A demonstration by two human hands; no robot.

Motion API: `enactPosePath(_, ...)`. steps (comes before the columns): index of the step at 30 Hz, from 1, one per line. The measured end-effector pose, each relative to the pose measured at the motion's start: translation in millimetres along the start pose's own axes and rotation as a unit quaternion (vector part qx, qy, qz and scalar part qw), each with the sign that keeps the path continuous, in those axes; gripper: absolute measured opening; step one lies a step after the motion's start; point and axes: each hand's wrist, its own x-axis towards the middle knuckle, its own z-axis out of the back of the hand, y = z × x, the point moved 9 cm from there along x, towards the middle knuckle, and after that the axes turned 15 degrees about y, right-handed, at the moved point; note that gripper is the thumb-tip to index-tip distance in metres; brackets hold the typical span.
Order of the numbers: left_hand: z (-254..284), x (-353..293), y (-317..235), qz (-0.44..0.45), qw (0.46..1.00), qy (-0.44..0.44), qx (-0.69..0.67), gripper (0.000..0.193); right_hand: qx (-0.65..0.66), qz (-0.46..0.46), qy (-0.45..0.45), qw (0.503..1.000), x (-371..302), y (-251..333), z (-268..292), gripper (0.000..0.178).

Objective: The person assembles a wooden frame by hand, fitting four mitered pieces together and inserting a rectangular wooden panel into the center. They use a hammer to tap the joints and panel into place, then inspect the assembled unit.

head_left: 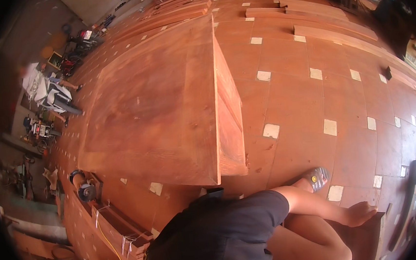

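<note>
My right arm reaches out to the right from a dark sleeve. My right hand (362, 213) is closed, with the fingers curled in, at the upper edge of a reddish-brown wooden board (365, 240) beside my bent knee. What the fingers hold, if anything, is hidden. My left hand is out of view. A big reddish wooden cabinet-like piece (152, 110) stands in front of me, its broad flat face towards me and a framed panel side on its right. My sandalled foot (315, 179) rests on the tiles just right of its near corner.
A power tool with a round disc (86, 191) lies at left on wooden pieces (118, 225), near a yellow cord (110, 245). Long planks (342, 38) lie on the tiled floor at far right. Motorbikes (51, 96) and a person (67, 84) are at far left.
</note>
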Motion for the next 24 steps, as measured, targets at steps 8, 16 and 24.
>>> enactPosePath(8,9.3,-1.9,-4.2,-0.003,0.999,0.01,-0.044,0.05,-0.023,-0.018,-0.006,1.0,2.0,-10.7,9.3,0.017)
enactPosePath(16,29.6,-19.4,16.0,0.12,0.987,-0.067,-0.079,0.059,-0.006,-0.031,-0.043,0.999,-0.9,-40.8,17.6,0.015)
enactPosePath(24,68.9,-48.5,125.8,0.35,0.915,-0.194,-0.044,0.062,0.127,-0.06,-0.218,0.966,-116.2,-123.4,126.8,0.013)
